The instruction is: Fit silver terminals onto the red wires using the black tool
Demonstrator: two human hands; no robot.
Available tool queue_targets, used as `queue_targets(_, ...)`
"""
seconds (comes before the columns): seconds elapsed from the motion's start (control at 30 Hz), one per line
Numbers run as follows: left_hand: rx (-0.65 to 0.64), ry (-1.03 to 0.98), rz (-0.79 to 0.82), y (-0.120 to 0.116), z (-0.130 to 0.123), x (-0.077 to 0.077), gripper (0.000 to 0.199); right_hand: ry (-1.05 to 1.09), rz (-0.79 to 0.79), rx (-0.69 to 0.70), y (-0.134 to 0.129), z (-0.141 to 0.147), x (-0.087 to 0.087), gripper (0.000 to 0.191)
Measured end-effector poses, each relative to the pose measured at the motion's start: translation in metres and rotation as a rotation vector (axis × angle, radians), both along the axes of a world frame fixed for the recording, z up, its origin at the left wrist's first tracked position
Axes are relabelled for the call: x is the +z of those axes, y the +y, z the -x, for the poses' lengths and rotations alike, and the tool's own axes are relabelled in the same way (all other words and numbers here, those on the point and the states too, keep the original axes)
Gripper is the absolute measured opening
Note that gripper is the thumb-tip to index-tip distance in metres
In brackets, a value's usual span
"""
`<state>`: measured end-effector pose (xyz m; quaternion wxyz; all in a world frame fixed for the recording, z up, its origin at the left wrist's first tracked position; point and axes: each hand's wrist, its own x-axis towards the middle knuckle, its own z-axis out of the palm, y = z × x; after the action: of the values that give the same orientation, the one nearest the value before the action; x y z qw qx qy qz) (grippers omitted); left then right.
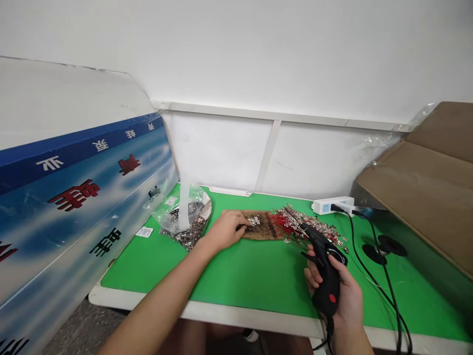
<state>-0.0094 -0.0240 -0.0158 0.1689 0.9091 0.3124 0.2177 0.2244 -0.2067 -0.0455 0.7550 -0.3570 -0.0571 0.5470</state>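
My right hand [342, 286] is wrapped round a black corded tool [325, 276] with a red dot on its grip and a narrow tip pointing up and left. My left hand [231, 228] rests at the left part of a brown board [264, 229], its fingertips beside a small cluster of silvery pieces [254, 221]. Whether the fingers pinch one of them is too small to tell. Many red stems with shiny ends [314, 224] fan out from the board's right side, partly behind the tool's tip.
A clear plastic bag of dark shiny pieces [188, 227] sits left of my left hand. A white power strip [332, 204], black cables and a black spool [391, 245] lie right. Large boxes flank the green table [236, 286].
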Motion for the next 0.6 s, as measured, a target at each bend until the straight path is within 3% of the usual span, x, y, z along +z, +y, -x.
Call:
queue_targets(0.17, -0.031, 0.002, -0.020, -0.007, 0.007, 0.006, 0.035, 0.003, -0.020, -0.021, 0.000, 0.000, -0.001, 0.046)
queue_targets(0.37, 0.012, 0.043, 0.031, -0.007, 0.015, 0.007, 0.027, -0.007, -0.020, 0.007, -0.001, 0.000, -0.002, 0.043)
queue_targets(0.6, -0.048, 0.172, -0.009, -0.006, 0.011, 0.010, 0.022, -0.005, -0.011, 0.002, 0.000, -0.001, -0.001, 0.039)
